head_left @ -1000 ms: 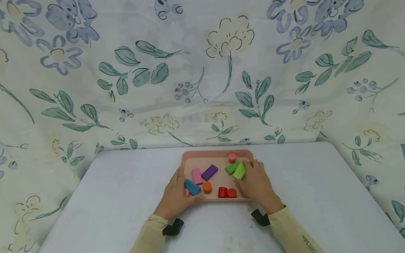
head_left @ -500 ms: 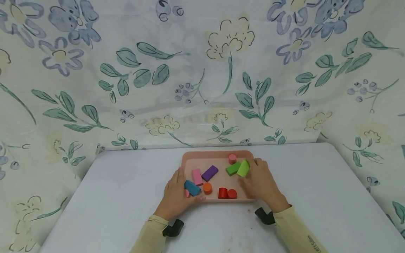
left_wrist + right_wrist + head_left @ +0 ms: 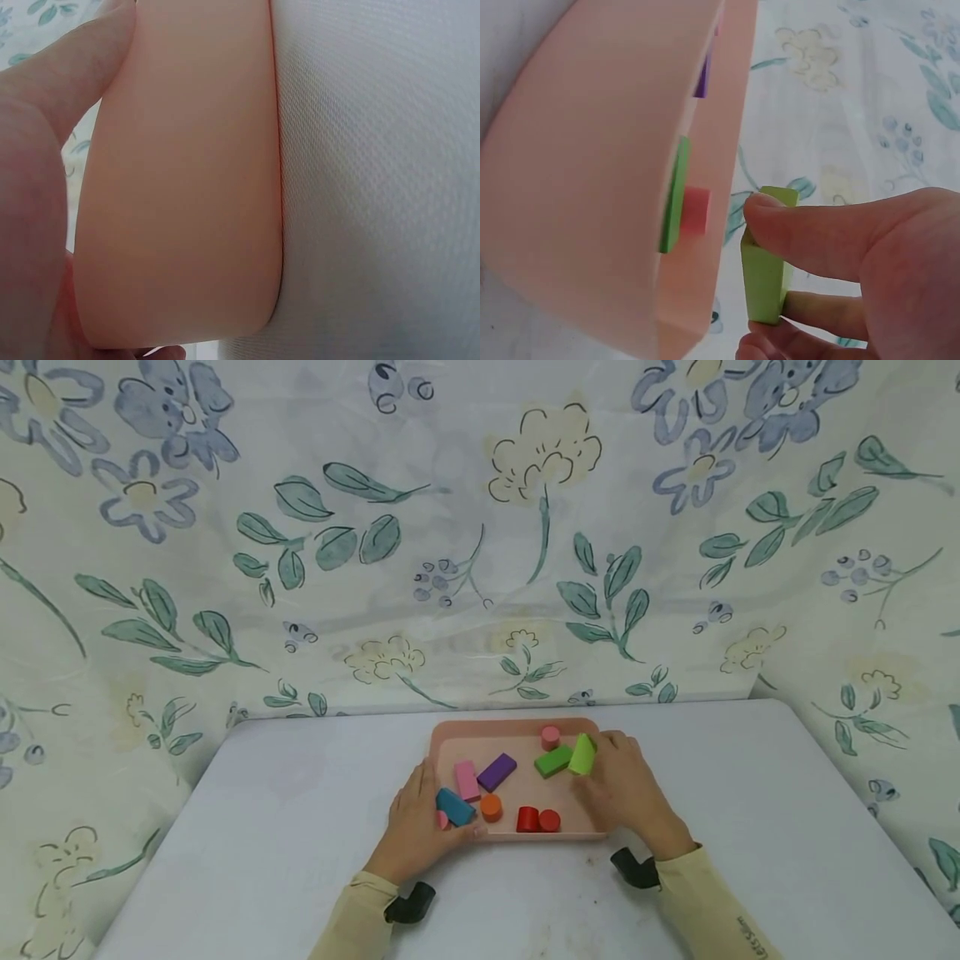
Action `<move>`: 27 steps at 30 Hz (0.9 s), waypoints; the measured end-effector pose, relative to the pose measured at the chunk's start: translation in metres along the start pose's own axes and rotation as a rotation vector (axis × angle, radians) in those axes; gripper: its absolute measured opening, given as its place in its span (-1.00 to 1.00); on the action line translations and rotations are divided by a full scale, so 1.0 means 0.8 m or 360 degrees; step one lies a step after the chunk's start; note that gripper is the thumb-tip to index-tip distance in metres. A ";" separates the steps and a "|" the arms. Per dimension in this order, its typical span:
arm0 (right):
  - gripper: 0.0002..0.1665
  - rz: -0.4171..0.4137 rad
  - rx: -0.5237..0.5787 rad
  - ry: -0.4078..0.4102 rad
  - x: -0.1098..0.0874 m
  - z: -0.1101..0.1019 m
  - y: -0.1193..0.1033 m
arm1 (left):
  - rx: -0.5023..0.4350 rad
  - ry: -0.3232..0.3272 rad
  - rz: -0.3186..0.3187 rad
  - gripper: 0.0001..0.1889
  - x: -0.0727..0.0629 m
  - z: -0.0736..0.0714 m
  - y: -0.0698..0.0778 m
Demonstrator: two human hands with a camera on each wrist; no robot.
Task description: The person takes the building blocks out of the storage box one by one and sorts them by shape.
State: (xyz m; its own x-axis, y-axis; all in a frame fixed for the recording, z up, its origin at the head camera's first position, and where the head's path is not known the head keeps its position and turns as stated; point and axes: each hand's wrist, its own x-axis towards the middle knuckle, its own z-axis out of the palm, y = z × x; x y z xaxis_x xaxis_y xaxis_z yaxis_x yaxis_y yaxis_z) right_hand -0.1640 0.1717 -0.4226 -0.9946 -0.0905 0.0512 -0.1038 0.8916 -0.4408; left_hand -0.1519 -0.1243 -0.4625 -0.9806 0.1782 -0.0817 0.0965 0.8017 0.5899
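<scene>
A light green wedge-shaped block (image 3: 582, 755) is pinched between the thumb and fingers of my right hand (image 3: 622, 785). In the right wrist view this wedge-shaped block (image 3: 763, 285) is held up beside the rim, apart from the other blocks. My left hand (image 3: 422, 828) holds the near left corner of the pink tray (image 3: 510, 725), fingers along its left side and thumb at the front rim. The left wrist view is mostly filled by the outer wall of the tray (image 3: 180, 187). A darker green block (image 3: 553, 762) lies in the tray near my right hand.
Inside the tray are a purple block (image 3: 497, 772), a pink block (image 3: 467, 781), a blue block (image 3: 455, 806), an orange cylinder (image 3: 491, 807), two red cylinders (image 3: 528, 819) and a rose cylinder (image 3: 551, 737). A white table (image 3: 315, 793) bears the tray. Floral cloth (image 3: 450, 527) hangs behind.
My right hand has moved right and slightly up with the light green wedge-shaped block, away from the darker green block. The left hand and the tray stay put.
</scene>
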 end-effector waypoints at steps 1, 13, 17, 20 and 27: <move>-0.25 -0.0001 0.0012 -0.0003 0.000 -0.001 0.001 | 0.0002 0.0000 0.0001 0.35 0.000 0.000 0.000; -0.23 -0.0016 0.0109 0.0017 0.000 -0.012 0.017 | 0.0010 0.0001 0.0002 0.34 0.000 0.000 0.001; -0.21 0.0020 0.0137 -0.0005 0.001 -0.015 0.020 | 0.0001 -0.0004 -0.0001 0.34 0.000 -0.001 0.002; -0.20 0.0038 0.0148 -0.0021 0.003 -0.016 0.023 | 0.0000 -0.0004 -0.0001 0.34 0.000 -0.001 0.002; -0.18 0.0045 0.0172 -0.0032 0.004 -0.019 0.028 | -0.0004 -0.0007 0.0003 0.34 -0.001 -0.001 0.001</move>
State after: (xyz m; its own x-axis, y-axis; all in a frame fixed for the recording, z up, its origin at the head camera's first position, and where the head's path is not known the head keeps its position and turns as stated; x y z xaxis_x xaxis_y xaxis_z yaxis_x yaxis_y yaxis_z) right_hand -0.1692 0.1979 -0.4183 -0.9969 -0.0761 0.0197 -0.0748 0.8411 -0.5357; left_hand -0.1511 -0.1244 -0.4613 -0.9796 0.1824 -0.0839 0.0982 0.7998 0.5922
